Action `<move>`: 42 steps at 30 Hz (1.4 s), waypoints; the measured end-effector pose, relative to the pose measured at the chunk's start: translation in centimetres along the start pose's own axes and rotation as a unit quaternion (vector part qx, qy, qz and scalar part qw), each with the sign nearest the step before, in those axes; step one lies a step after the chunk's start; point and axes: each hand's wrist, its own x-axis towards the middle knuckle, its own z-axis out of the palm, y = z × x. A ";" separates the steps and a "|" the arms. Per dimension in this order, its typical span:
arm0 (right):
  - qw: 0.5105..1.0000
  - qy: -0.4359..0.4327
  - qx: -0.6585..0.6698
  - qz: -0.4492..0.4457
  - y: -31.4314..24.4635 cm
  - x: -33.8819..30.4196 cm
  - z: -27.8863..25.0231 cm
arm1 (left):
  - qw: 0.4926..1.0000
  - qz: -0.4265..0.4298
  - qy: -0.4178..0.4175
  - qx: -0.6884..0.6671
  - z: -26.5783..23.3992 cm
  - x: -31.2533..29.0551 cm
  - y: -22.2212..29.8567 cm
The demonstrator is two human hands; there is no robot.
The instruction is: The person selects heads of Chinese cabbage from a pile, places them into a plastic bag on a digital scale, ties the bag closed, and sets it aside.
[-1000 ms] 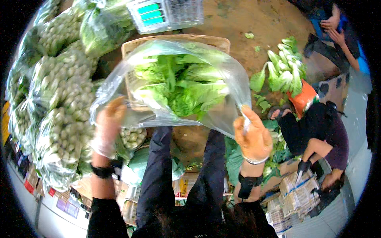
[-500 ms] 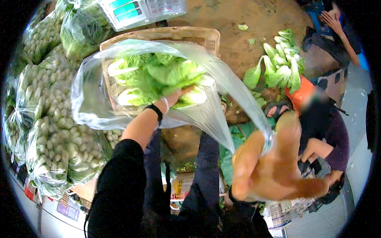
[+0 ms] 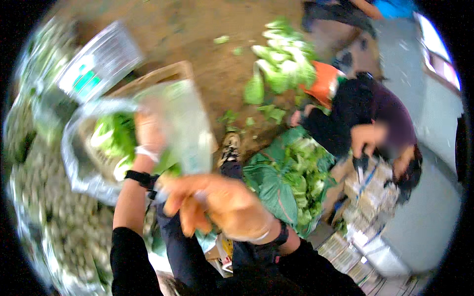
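Note:
My left hand (image 3: 149, 130) is over the crate, among heads of leafy lettuce (image 3: 114, 134) in a large clear plastic bag (image 3: 74, 148). Motion smears its fingers, so its grip does not show. The bag's translucent side lies over the right part of the tan crate (image 3: 160, 74). My right hand (image 3: 219, 204), orange-tan and perhaps gloved, is in front of the crate by the bag's near edge. Its fingers point left and down, bent and blurred; a whitish patch shows among them, and whether they grip the film is unclear.
Big clear bags of pale-ended vegetables (image 3: 64, 207) crowd the left. Behind the crate is a clear plastic container (image 3: 106, 56). A pile of lettuce (image 3: 284, 59) lies on the brown floor. A green sack (image 3: 269, 182) of leaves stands right of my legs, near a crouching co-worker (image 3: 390, 108).
My right hand has swung left from beside the bag to the crate's front. The view has turned right, bringing the green sack into sight. Less lettuce shows in the bag.

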 end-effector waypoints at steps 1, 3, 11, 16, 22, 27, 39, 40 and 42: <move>0.999 -0.024 0.020 -0.028 -0.2 -0.3 0.4 | 0.992 -0.071 -0.045 -0.094 1.3 0.4 -2.6; 0.992 -0.043 0.108 -0.043 -0.5 -0.5 -0.7 | 0.970 -0.125 -0.039 -0.205 5.4 0.0 -7.6; 0.998 0.009 0.005 -0.054 0.0 1.8 -7.4 | 0.996 -0.054 -0.059 0.037 -1.8 2.3 -0.3; 0.915 0.119 -0.356 -0.151 -2.5 0.8 -16.8 | 0.904 -0.346 0.110 -0.226 -12.7 -0.6 11.3; 0.752 0.169 -0.623 0.132 -10.8 -2.5 -35.8 | 0.852 -0.290 -0.141 -0.413 -4.8 10.2 32.8; 0.523 0.334 -0.779 0.091 -18.0 -3.4 -51.3 | 0.812 -0.296 -0.288 -0.413 21.8 19.7 29.0; 0.691 0.302 -0.654 0.054 -24.2 4.1 -69.5 | 0.805 -0.239 0.018 -0.542 42.5 29.1 37.7; 0.730 0.269 -0.628 -0.010 -23.4 4.0 -70.3 | 0.749 -0.247 0.000 -0.614 42.5 30.1 37.7; 0.825 0.219 -0.518 -0.048 -21.3 6.6 -68.6 | 0.740 -0.262 0.006 -0.619 43.9 29.2 33.5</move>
